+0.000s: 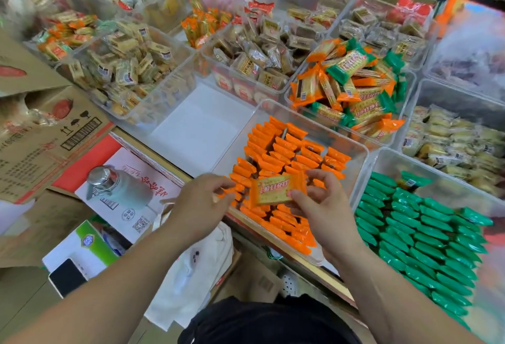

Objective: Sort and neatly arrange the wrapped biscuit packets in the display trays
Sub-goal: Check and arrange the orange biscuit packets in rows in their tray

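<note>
Head view, right hand [322,207] pinching glossy orange packet [270,190], left hand [199,204] grip unclear

Left hand [202,201] fingers curled; right hand [319,207] pinching packet [270,190].

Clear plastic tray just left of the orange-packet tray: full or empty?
Empty. The clear plastic tray shows only its bare white floor, no packets inside.
</note>
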A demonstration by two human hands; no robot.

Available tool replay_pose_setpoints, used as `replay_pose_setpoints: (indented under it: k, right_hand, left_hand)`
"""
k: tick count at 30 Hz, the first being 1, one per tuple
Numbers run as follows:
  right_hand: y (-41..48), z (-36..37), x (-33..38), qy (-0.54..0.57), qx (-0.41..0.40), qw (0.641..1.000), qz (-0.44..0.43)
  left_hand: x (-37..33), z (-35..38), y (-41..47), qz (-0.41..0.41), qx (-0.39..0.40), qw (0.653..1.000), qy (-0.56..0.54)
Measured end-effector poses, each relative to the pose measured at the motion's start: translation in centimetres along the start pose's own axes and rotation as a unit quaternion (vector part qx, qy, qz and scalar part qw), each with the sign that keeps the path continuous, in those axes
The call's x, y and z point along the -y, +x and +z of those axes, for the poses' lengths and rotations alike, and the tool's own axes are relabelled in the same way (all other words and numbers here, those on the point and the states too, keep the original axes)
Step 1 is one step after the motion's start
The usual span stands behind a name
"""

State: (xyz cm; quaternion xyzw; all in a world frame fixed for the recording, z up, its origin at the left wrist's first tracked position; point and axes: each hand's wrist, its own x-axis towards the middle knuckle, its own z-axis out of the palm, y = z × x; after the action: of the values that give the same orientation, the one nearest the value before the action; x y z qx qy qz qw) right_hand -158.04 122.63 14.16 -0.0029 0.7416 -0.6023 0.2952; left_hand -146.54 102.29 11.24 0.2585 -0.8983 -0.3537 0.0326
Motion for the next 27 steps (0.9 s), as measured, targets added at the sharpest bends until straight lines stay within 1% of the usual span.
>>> replay_pose_setpoints:
  k: [2, 4, 6, 7, 9, 12, 15, 20, 22, 27]
  right_hand:
    - [1.2, -0.3, -0.8, -0.046, -0.007, 0.999, -0.019]
    - [2.0, -0.4, -1.3, -0.09, -0.009, 0.995, -0.036]
    - [2.4, -0.4, -1.9, -0.119, -0.01, 0.992, -0.045]
    - [2.5, -0.5, -2.2, -0.136, -0.008, 0.989, -0.051]
    - [2.4, -0.6, -2.6, -0.168, -0.005, 0.984, -0.063]
    - [2.3, -0.9, -2.6, -0.183, 0.001, 0.979, -0.088]
    - [2.5, -0.6, -2.4, -0.18, 0.022, 0.976, -0.118]
    - [3.2, 0.6, -2.5, -0.251, 0.033, 0.952, -0.174]
    - [3.5, 1.0, -2.8, -0.268, 0.033, 0.945, -0.184]
    - [3.9, 1.3, -3.6, -0.281, 0.026, 0.941, -0.185]
  left_hand:
    - [0.8, 0.6, 3.1, 0.035, -0.023, 0.995, 0.091]
    - [0.8, 1.3, 5.7, 0.047, -0.013, 0.979, 0.2]
    - [0.6, 2.2, 7.6, 0.06, 0.038, 0.941, 0.331]
    - [0.4, 2.6, 8.3, 0.071, 0.062, 0.922, 0.376]
    - [0.1, 3.4, 9.1, 0.094, 0.097, 0.893, 0.43]
    - [-0.6, 3.8, 9.8, 0.126, 0.123, 0.861, 0.477]
    - [-1.3, 3.8, 10.4, 0.164, 0.159, 0.836, 0.498]
    - [-0.7, 3.4, 11.6, 0.212, 0.189, 0.798, 0.531]
    - [-0.3, 3.4, 12.0, 0.223, 0.192, 0.795, 0.53]
    - [0.1, 3.7, 12.4, 0.222, 0.186, 0.806, 0.515]
